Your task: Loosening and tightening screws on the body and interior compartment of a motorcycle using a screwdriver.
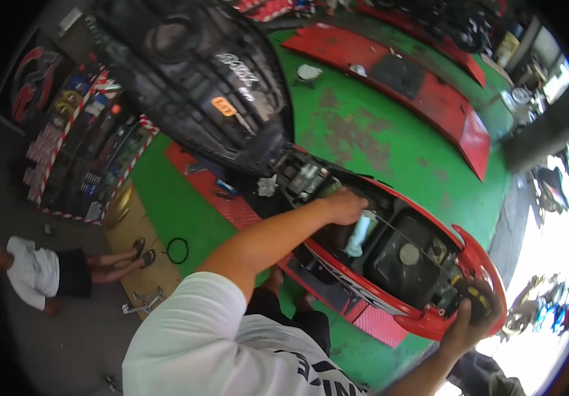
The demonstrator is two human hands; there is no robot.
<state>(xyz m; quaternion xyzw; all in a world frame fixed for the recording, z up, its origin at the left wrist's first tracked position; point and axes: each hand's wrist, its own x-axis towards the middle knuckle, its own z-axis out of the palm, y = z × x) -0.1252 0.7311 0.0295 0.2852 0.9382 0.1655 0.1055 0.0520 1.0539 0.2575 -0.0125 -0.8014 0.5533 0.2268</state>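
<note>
A red scooter point(429, 323) stands with its seat lifted and the black under-seat compartment point(403, 264) exposed. My left hand point(347, 206) reaches in from the white-sleeved arm and rests on the compartment's front rim, beside the open battery bay point(305, 178). A pale rolled cloth or bottle point(359, 234) lies just below that hand. My right hand point(464, 328) is at the scooter's tail, gripping a black and yellow tool point(474, 300) against the red rear bodywork. What the left fingertips touch is hidden.
The raised black seat point(198, 72) looms at the upper left. Red ramps point(396, 72) lie on the green floor point(363, 132). A person point(33, 270) sits on the floor at the left near a parts rack point(86, 145). A black ring point(177, 251) lies nearby.
</note>
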